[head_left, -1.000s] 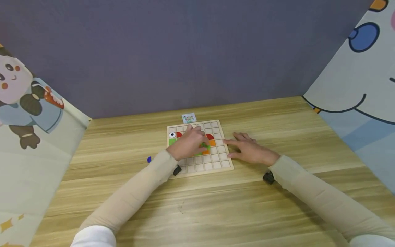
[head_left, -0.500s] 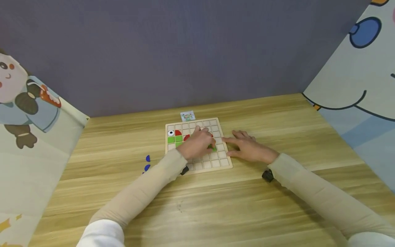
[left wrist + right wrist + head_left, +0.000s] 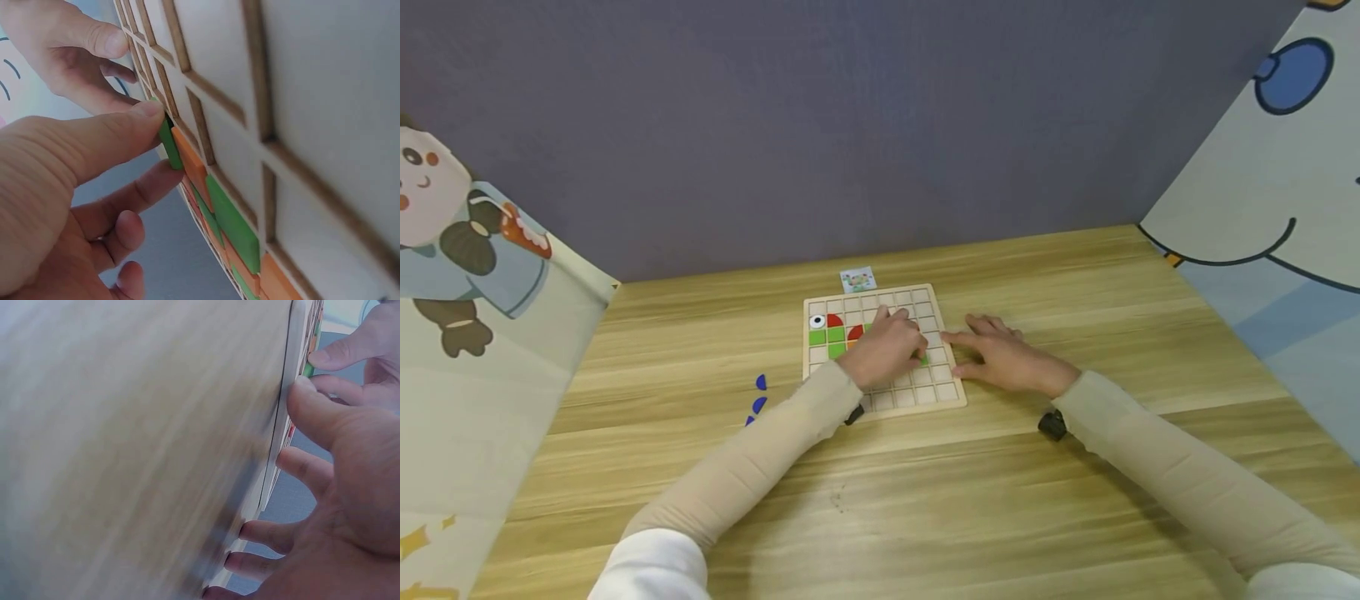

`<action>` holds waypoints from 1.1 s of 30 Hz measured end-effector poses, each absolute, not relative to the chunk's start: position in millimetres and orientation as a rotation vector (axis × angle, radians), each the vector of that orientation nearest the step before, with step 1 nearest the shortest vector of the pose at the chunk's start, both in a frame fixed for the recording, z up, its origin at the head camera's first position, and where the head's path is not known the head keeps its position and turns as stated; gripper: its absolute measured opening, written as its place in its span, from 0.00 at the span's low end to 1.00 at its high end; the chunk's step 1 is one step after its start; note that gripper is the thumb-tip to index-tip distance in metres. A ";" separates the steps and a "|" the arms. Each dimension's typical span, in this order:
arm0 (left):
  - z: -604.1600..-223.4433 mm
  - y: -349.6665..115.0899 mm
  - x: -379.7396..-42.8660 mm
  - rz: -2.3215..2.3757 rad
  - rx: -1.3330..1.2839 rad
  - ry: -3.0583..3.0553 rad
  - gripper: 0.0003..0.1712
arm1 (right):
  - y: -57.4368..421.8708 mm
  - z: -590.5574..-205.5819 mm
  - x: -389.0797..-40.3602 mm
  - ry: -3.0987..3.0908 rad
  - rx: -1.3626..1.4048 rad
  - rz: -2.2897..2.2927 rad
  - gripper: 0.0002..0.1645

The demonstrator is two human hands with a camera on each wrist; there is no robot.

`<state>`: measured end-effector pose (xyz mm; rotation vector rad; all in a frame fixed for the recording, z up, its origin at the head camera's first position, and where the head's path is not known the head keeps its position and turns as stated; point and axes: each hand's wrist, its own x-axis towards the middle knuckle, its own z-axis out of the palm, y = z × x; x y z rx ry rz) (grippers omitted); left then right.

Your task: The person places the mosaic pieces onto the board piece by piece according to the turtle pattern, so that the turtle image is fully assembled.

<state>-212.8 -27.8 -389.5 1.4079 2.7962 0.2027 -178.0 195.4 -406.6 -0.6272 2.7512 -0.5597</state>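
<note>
My left hand (image 3: 886, 346) reaches over a wooden grid board (image 3: 928, 398) and pinches a small green tile (image 3: 170, 142) between thumb and index finger. In the left wrist view this tile stands tilted at the grid, right beside an orange tile (image 3: 190, 157) that sits in its cell. More green tiles (image 3: 837, 334), red quarter-round pieces (image 3: 834, 320) and a white eye tile (image 3: 817, 322) fill cells on the board's left; others are hidden beneath my left hand. My right hand (image 3: 1003, 358) has its fingers extended, with thumb and index fingertips at the board's right edge.
Several blue rounded pieces (image 3: 760, 405) lie on the wooden table (image 3: 970, 517), left of the board. Behind the board is a small picture card (image 3: 858, 279). A dark grey partition (image 3: 880, 133) rises at the table's back, with cartoon-printed panels on both sides.
My left hand has moved right across the board with the green tile, uncovering tiles on the left and more blue pieces. My right hand has stayed at the board's edge.
</note>
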 end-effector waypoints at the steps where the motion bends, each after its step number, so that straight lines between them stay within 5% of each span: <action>1: -389.1 -28.1 -212.3 0.208 1.396 2.795 0.04 | 195.1 -406.6 -178.0 2.753 -0.631 -0.561 0.37; 19: -385.6 -40.0 -206.1 0.143 1.368 2.777 0.10 | 190.8 -407.9 -177.6 2.755 -0.646 -0.556 0.37; 33: -364.3 -111.3 -201.0 0.425 1.227 2.868 0.14 | 195.4 -405.9 -174.4 2.734 -0.591 -0.579 0.37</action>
